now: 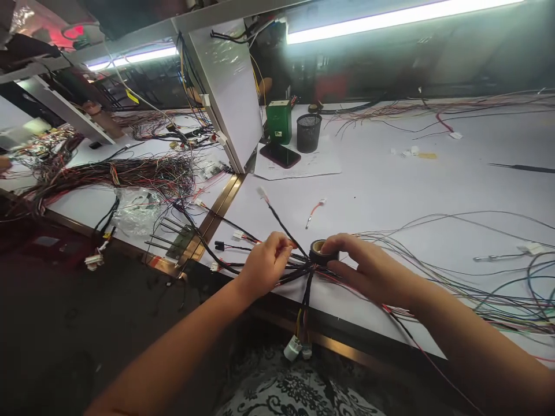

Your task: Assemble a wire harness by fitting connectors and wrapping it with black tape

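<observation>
A wire harness [303,271] of black, red and thin coloured wires lies at the near edge of the white table [390,190]. My left hand [265,264] pinches the bundle where its branches meet, fingers closed. My right hand [368,268] holds a small roll of black tape [321,252] against the same junction, fingers wrapped on the roll. Two white connectors [297,348] hang from the harness over the table edge. Loose thin wires [498,277] fan out to the right under my right forearm.
A black mesh cup [309,132], a green box [278,121] and a dark phone [280,155] stand at the back. An upright white panel [229,92] splits the bench; a big wire pile [108,176] lies left of it. A short red wire [315,210] lies mid-table.
</observation>
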Demonstrator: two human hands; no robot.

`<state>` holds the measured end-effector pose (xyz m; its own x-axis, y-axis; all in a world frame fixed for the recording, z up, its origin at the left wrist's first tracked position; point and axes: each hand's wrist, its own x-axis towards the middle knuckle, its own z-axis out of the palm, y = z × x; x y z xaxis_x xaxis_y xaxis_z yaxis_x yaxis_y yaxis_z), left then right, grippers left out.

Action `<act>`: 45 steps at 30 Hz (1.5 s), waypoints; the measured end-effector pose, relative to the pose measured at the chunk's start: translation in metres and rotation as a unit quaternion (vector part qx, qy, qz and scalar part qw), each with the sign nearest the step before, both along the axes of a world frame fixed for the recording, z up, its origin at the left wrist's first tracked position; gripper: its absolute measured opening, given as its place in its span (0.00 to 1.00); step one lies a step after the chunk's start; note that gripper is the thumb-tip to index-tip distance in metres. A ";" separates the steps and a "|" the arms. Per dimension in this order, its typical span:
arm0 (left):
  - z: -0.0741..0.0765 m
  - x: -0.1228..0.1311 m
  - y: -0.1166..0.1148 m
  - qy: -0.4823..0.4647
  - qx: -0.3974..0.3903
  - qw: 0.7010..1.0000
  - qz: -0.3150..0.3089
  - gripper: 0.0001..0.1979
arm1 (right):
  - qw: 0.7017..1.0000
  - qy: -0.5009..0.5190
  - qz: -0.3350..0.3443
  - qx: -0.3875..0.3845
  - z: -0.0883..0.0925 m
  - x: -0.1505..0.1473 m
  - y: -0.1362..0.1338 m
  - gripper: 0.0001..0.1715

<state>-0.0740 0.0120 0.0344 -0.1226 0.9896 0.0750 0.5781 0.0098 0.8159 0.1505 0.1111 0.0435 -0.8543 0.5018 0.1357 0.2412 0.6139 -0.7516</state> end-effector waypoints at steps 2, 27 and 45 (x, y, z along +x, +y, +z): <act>-0.005 0.005 0.003 -0.230 -0.065 0.970 0.051 0.04 | 1.000 -0.008 0.029 0.002 0.007 -0.008 -0.002 0.11; -0.017 0.022 -0.002 0.016 0.021 1.000 -0.015 0.05 | 0.979 -0.007 0.042 0.199 -0.013 -0.029 0.014 0.14; -0.003 -0.016 0.061 0.091 -0.082 0.954 -0.273 0.18 | 0.991 0.045 -0.116 0.056 -0.055 -0.048 -0.007 0.29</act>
